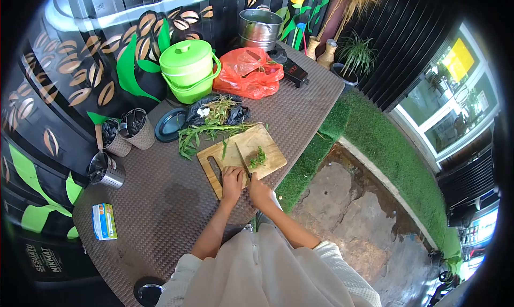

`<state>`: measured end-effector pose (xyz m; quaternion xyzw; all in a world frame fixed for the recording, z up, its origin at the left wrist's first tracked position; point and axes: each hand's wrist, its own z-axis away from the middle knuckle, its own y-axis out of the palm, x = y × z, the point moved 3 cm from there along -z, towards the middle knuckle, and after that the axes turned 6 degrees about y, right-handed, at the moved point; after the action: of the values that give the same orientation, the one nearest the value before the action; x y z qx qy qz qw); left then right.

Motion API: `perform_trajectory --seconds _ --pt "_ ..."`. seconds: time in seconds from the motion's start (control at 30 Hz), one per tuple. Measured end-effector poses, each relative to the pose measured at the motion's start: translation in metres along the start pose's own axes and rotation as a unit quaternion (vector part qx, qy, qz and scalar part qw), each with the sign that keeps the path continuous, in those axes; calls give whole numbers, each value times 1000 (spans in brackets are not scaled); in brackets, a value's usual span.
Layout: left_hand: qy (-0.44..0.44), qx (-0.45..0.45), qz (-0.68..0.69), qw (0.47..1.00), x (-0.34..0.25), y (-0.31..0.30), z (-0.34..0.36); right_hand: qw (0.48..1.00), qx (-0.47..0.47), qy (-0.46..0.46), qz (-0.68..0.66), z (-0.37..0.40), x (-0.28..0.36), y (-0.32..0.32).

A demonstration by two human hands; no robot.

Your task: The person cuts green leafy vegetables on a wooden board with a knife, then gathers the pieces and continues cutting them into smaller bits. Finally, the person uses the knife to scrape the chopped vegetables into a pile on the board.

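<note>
A knife [242, 158] points away from me over the wooden cutting board [270, 141], its handle in my right hand [260, 193]. My left hand [232, 183] rests on the near part of the board, left of the knife. Its fingers are bent and pressed together; what lies under them, if anything, is hidden. A small heap of chopped greens [258, 157] lies on the board, right of the blade. Long leafy stalks [201, 134] lie beyond the board's far left edge, partly over a black plastic bag [238, 114].
Behind stand a green lidded bucket [186, 68], a red plastic bag [246, 74], a metal pot [261, 31] and a black box-like device [295, 74]. Left are a dark plate [170, 126], utensil holders [140, 133] and a blue-and-white packet [104, 222]. The brown woven table [160, 216] ends at my right.
</note>
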<state>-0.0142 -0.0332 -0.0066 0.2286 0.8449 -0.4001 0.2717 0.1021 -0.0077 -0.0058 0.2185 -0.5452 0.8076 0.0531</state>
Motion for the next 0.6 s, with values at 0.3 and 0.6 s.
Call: perform_trajectory --seconds 0.3,0.6 --pt "-23 -31 -26 999 -4 -3 3 995 -27 -91 5 -15 7 -19" --pt "7 -7 -63 998 -4 -4 4 998 -14 -52 -31 -13 15 -5"
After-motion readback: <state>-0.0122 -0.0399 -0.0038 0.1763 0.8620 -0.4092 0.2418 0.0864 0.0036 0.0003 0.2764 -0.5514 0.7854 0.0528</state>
